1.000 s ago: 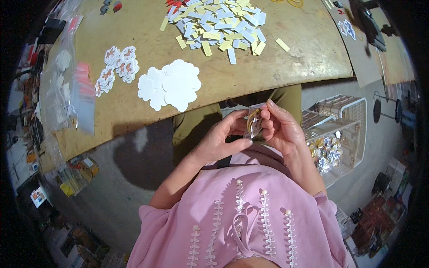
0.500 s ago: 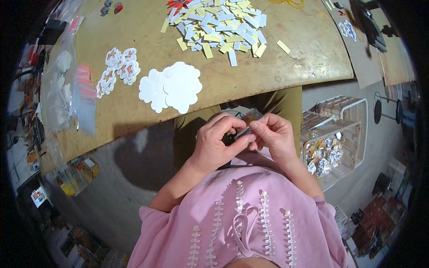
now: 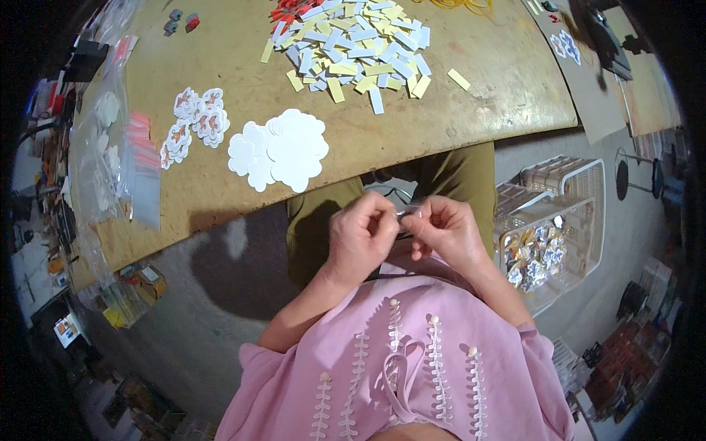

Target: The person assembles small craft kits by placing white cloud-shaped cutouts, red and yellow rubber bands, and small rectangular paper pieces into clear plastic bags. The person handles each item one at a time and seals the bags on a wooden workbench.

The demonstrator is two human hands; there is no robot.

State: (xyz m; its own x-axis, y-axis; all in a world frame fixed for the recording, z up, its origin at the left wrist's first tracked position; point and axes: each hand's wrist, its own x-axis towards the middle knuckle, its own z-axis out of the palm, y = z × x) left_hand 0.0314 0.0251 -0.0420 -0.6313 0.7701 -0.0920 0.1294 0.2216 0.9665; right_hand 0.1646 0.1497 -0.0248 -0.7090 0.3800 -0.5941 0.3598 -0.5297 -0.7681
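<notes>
Over my lap, in front of the table edge, my left hand (image 3: 362, 234) and my right hand (image 3: 445, 231) pinch a small clear plastic bag (image 3: 406, 214) between them. Fingertips nearly meet, and most of the bag is hidden behind them; what is in it cannot be made out. On the table beyond my left hand lie white scalloped cards (image 3: 296, 151) in overlapping stacks. Left of these sit small piles of printed cut-out cards (image 3: 209, 121). A heap of pale blue and yellow strips (image 3: 353, 51) spreads at the far middle.
Flat clear bags with pink tops (image 3: 143, 162) lie along the table's left side, beside a larger plastic bag (image 3: 107, 147). White plastic baskets (image 3: 581, 228) stand on the floor at right, one holding packed colourful pieces (image 3: 535, 257). Red pieces (image 3: 294, 10) and yellow bands (image 3: 463, 6) lie at the back.
My hands have drawn closer together and tipped, fingers now closed at the bag's edge. The bag showed more plainly before, with something brownish in it. The view has shifted slightly.
</notes>
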